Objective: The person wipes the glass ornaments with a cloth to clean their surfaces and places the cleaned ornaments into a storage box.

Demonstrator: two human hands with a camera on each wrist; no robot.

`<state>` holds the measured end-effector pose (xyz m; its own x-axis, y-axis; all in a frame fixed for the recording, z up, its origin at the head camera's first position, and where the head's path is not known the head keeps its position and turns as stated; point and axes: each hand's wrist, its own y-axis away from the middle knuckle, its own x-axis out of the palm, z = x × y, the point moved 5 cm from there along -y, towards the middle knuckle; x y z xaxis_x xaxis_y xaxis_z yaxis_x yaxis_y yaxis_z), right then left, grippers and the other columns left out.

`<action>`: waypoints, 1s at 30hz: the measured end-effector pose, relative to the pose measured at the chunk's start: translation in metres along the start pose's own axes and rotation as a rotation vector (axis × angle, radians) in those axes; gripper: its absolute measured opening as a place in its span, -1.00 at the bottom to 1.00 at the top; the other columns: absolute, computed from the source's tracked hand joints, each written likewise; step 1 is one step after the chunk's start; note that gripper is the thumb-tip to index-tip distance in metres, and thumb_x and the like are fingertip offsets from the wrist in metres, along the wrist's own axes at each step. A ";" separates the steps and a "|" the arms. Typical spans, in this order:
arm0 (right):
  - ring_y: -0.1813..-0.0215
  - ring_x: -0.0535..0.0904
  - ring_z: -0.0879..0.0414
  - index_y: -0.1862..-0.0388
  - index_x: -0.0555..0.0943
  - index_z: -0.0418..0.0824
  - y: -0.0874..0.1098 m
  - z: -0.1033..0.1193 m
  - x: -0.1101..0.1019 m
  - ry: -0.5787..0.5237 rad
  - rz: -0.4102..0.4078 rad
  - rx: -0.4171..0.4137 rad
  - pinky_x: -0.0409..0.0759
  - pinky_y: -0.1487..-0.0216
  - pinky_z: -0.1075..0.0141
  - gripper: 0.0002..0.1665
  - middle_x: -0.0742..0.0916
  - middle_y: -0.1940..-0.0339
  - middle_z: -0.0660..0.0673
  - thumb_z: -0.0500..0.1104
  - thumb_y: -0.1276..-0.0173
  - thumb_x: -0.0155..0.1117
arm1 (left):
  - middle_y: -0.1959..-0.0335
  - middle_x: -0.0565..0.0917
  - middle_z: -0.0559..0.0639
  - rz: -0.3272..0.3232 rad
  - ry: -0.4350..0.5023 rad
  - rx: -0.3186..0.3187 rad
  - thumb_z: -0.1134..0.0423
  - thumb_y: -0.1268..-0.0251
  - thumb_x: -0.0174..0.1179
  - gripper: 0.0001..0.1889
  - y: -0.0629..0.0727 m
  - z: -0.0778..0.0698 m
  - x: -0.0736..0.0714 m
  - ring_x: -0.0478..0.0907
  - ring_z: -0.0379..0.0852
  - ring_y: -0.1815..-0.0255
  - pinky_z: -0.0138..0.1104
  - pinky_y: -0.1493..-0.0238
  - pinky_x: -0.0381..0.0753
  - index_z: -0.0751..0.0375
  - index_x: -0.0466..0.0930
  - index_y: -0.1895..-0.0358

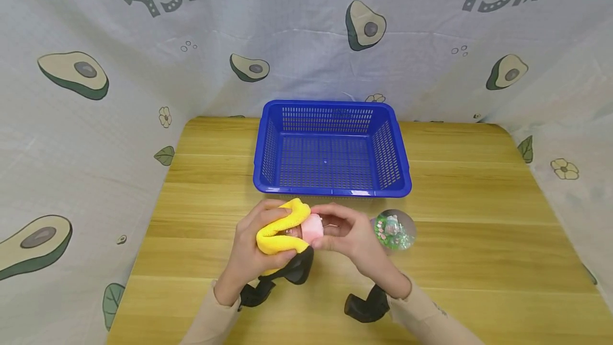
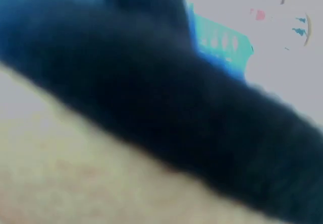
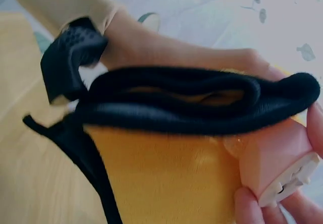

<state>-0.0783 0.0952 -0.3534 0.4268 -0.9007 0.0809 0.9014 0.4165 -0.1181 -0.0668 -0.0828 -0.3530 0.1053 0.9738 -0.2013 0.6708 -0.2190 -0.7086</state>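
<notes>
My left hand grips a folded, plush yellow-and-black cloth, whose black part hangs below. Tucked partly into the fold is a small snow globe with a pink base; my right hand holds that base between thumb and fingers. In the right wrist view, the pink base shows its white underside, and a bit of clear dome peeks out beside the cloth's black edge. Most of the dome is hidden by fabric. Dark blur fills much of the left wrist view, and neither hand can be made out there.
A blue perforated basket stands on the wooden table beyond my hands. Just right of my right hand lies another snow globe with a clear dome and green-pink figures inside. Avocado-print curtain surrounds the table.
</notes>
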 end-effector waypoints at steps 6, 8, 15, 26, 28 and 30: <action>0.18 0.63 0.09 -0.07 0.46 -0.58 -0.001 -0.013 -0.001 -0.088 0.000 0.206 0.63 0.15 0.28 -0.42 0.69 0.16 -0.20 -0.17 -0.25 0.35 | 0.05 0.50 0.23 0.058 -0.074 0.091 0.02 -0.13 0.34 -0.47 0.000 -0.002 0.001 0.52 0.10 0.11 -0.29 0.01 0.57 0.20 0.45 -0.11; 0.20 0.63 0.10 -0.05 0.47 -0.57 -0.002 -0.016 -0.001 -0.118 0.007 0.245 0.62 0.15 0.27 -0.45 0.69 0.18 -0.18 -0.13 -0.29 0.31 | 0.04 0.50 0.23 0.054 -0.074 0.080 0.01 -0.13 0.34 -0.46 0.001 0.000 0.001 0.52 0.10 0.10 -0.29 -0.01 0.56 0.22 0.45 -0.11; 0.20 0.61 0.15 0.07 0.53 -0.34 -0.002 -0.020 0.004 -0.286 0.015 0.278 0.63 0.13 0.28 -0.77 0.65 0.18 -0.13 -0.21 -0.39 0.14 | 0.02 0.56 0.17 -0.115 0.035 -0.063 -0.10 -0.13 0.33 -0.35 0.008 0.013 0.001 0.51 0.03 0.02 -0.29 -0.02 0.52 0.36 0.42 -0.09; 0.06 0.51 0.14 -0.07 0.49 -0.19 0.007 -0.013 0.011 -0.409 -0.122 0.092 0.55 0.01 0.35 -0.72 0.58 -0.01 -0.13 -0.31 -0.40 0.12 | -0.13 0.45 0.06 -0.309 0.216 -0.203 -0.11 -0.16 0.29 -0.17 0.014 0.018 0.021 0.44 -0.06 -0.04 -0.31 -0.05 0.52 0.48 0.18 -0.23; -0.01 0.49 0.11 -0.11 0.47 -0.19 0.007 -0.011 0.012 -0.418 -0.121 0.044 0.53 -0.04 0.34 -0.67 0.53 -0.07 -0.16 -0.33 -0.38 0.13 | -0.13 0.44 0.05 -0.321 0.228 -0.213 -0.13 -0.17 0.28 -0.18 0.014 0.018 0.024 0.43 -0.06 -0.06 -0.32 -0.05 0.52 0.42 0.17 -0.25; -0.06 0.47 0.08 -0.14 0.45 -0.21 0.007 -0.009 0.013 -0.417 -0.105 -0.001 0.51 -0.09 0.31 -0.64 0.50 -0.11 -0.18 -0.34 -0.37 0.14 | -0.14 0.43 0.06 -0.330 0.237 -0.217 -0.15 -0.17 0.27 -0.18 0.015 0.018 0.025 0.43 -0.06 -0.07 -0.32 -0.07 0.51 0.38 0.18 -0.27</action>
<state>-0.0671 0.0853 -0.3619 0.3254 -0.8113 0.4858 0.9417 0.3245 -0.0889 -0.0678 -0.0623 -0.3808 0.0084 0.9819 0.1891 0.8322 0.0980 -0.5457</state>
